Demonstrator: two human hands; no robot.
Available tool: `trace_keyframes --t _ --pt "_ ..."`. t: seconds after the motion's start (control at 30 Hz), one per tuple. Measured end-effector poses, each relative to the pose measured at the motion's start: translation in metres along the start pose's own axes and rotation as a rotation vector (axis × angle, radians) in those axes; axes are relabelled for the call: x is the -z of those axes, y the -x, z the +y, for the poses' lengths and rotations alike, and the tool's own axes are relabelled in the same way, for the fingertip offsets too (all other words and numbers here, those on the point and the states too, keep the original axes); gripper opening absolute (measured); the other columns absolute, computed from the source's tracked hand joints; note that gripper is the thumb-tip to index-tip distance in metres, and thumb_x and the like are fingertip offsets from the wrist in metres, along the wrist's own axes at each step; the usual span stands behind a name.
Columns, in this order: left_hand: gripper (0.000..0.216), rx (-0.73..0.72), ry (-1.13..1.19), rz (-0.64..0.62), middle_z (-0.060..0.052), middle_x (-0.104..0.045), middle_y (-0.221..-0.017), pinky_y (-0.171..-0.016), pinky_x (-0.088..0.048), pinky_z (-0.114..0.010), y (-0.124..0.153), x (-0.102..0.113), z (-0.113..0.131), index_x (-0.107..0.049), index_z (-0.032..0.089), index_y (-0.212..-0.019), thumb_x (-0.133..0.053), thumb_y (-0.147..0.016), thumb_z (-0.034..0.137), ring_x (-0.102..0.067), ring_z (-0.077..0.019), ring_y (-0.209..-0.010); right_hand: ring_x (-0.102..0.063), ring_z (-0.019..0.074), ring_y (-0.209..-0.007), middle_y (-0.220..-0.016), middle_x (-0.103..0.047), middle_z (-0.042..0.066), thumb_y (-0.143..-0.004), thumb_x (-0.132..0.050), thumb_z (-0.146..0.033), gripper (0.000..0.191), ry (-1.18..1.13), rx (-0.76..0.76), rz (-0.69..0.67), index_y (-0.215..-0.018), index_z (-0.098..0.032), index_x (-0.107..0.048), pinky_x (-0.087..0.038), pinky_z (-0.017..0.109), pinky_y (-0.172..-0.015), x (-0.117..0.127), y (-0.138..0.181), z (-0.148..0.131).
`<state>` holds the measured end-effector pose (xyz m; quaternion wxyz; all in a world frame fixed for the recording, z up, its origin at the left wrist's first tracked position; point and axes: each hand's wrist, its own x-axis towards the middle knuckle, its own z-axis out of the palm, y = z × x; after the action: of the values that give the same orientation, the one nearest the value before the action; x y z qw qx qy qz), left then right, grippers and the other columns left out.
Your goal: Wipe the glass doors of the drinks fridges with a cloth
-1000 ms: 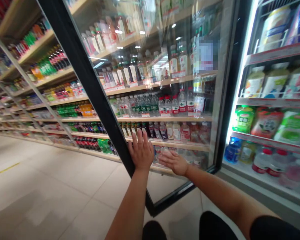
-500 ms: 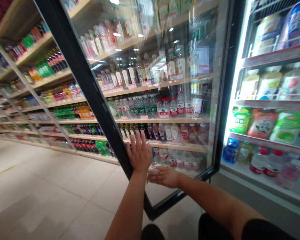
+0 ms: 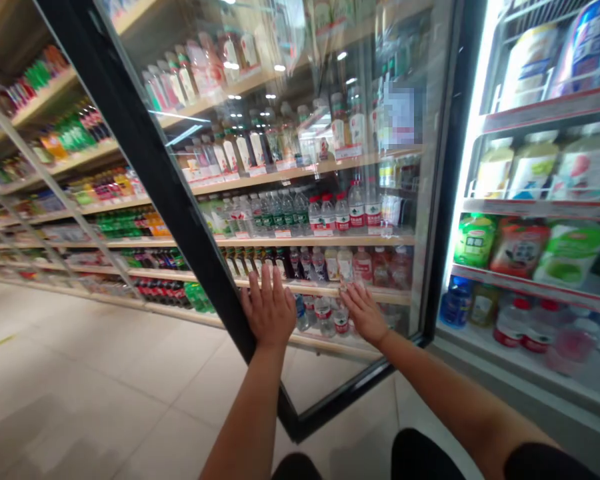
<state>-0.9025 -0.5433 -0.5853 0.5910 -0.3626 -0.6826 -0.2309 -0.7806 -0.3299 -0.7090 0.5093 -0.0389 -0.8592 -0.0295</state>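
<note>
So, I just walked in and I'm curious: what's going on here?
A person's left hand lies spread against the open glass door of a lit drinks fridge, beside the door's black frame. The right hand is at the glass door too, nearer the fridge; whether it holds anything is unclear.

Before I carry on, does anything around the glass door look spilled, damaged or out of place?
Nothing stands out. The glass door stands open with the left hand and right hand at its pane; no crack shows in it, nor any spill on the floor.
</note>
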Motion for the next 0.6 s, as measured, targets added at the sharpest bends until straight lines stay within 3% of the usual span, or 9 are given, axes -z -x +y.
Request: trace_keyframes --t 0.17,0.23,0.3,0.43,0.5,0.6 --pt "0.059 0.032 0.032 -0.028 -0.017 -0.039 -0.157 -0.123 -0.018 -0.056 0.000 0.000 0.000 -0.038 0.019 -0.155 -0.051 -0.098 0.029 -0.023 -0.0314 -0.152 -0.011 0.0255 -0.157 -0.167 -0.024 0.014 -0.103 -0.031 -0.022 0.061 -0.089 -0.386 0.330 -0.162 -0.022 -0.018 -0.023 0.060 -0.123 0.011 -0.068 0.031" --pt "0.059 0.030 0.028 -0.024 -0.017 -0.039 -0.157 -0.123 -0.017 -0.056 0.001 0.000 0.001 -0.038 0.019 -0.155 -0.051 -0.098 0.029 -0.022 -0.0313 -0.153 -0.011 0.0257 -0.157 -0.167 -0.019 0.015 -0.104 -0.028 -0.028 0.060 -0.127 -0.549 0.416 -0.162 -0.020 -0.017 -0.022 0.060 -0.123 0.003 -0.060 0.037" --pt "0.060 0.024 0.021 -0.016 -0.017 -0.039 -0.157 -0.123 -0.016 -0.055 0.001 0.000 0.002 -0.037 0.019 -0.155 -0.051 -0.098 0.029 -0.020 -0.0309 -0.153 -0.014 0.0282 -0.156 -0.166 -0.022 0.018 -0.104 -0.027 -0.031 0.060 -0.157 -0.694 0.448 -0.161 -0.017 -0.019 -0.023 0.064 -0.122 -0.010 -0.032 0.041" --pt "0.060 0.037 0.044 -0.048 -0.018 -0.038 -0.158 -0.124 -0.013 -0.057 0.001 0.001 0.003 -0.036 0.018 -0.155 -0.051 -0.098 0.028 -0.019 -0.0312 -0.153 -0.016 0.0380 -0.154 -0.163 -0.022 0.028 -0.100 -0.022 -0.028 0.065 -0.159 -0.842 0.481 -0.161 -0.009 -0.012 -0.022 0.079 -0.112 -0.022 0.018 0.067" --pt "0.058 0.062 0.067 -0.078 -0.019 -0.037 -0.158 -0.124 -0.012 -0.059 0.001 0.001 0.003 -0.038 0.017 -0.154 -0.050 -0.099 0.030 -0.020 -0.0321 -0.153 -0.015 0.0390 -0.154 -0.162 -0.021 0.030 -0.098 -0.021 -0.026 0.066 -0.150 -0.867 0.490 -0.161 -0.006 -0.011 -0.019 0.081 -0.111 -0.015 0.014 0.092" --pt "0.057 0.083 0.077 -0.075 -0.018 -0.038 -0.158 -0.124 -0.012 -0.058 0.001 0.001 0.003 -0.040 0.017 -0.153 -0.050 -0.098 0.031 -0.022 -0.0322 -0.153 -0.016 0.0349 -0.154 -0.163 -0.023 0.027 -0.098 -0.024 -0.027 0.065 -0.144 -0.832 0.470 -0.159 -0.006 -0.018 -0.019 0.073 -0.117 0.000 -0.011 0.125"
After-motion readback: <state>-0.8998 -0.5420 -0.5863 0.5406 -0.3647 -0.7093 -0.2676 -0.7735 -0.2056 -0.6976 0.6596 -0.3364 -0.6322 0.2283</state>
